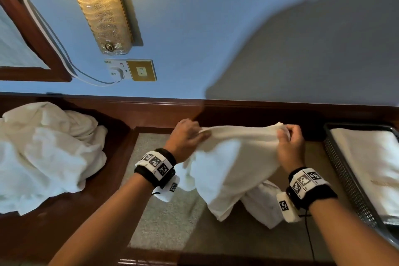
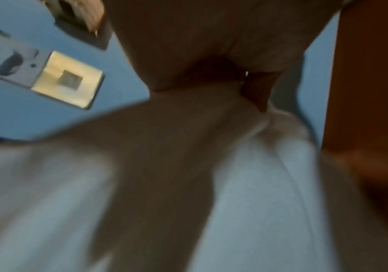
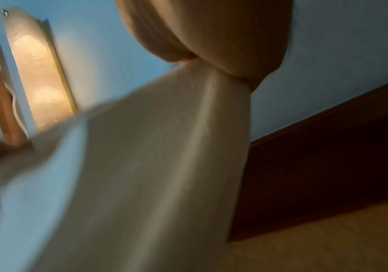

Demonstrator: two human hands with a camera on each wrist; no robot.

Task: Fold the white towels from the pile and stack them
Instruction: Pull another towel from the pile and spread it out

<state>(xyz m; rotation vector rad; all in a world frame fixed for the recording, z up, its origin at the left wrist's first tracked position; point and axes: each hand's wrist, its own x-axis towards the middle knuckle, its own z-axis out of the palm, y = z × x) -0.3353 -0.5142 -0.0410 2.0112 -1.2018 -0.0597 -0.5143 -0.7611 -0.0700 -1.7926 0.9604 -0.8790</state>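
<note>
A white towel [image 1: 233, 157] hangs between my two hands above the desk, its top edge stretched level and its lower part drooping onto the desk. My left hand [image 1: 187, 134] pinches the left end of that edge, and my right hand [image 1: 288, 136] pinches the right end. Both wrist views are blurred: in the left one the towel [image 2: 258, 184] falls from curled fingers [image 2: 211, 46], in the right one the towel [image 3: 153, 165] drops from closed fingers [image 3: 211, 36]. A pile of crumpled white towels [image 1: 47, 153] lies at the left. A folded white towel [image 1: 371, 168] rests in a dark mesh tray [image 1: 343, 181] at the right.
The wooden desk has a beige inset mat [image 1: 164, 222] under the hanging towel. A raised wooden back rail [image 1: 259, 108] runs along the wall. On the wall are a lit lamp [image 1: 97, 6], a socket with a white cable [image 1: 116, 70], a brass switch plate [image 1: 141, 70] and a mirror frame [image 1: 32, 28].
</note>
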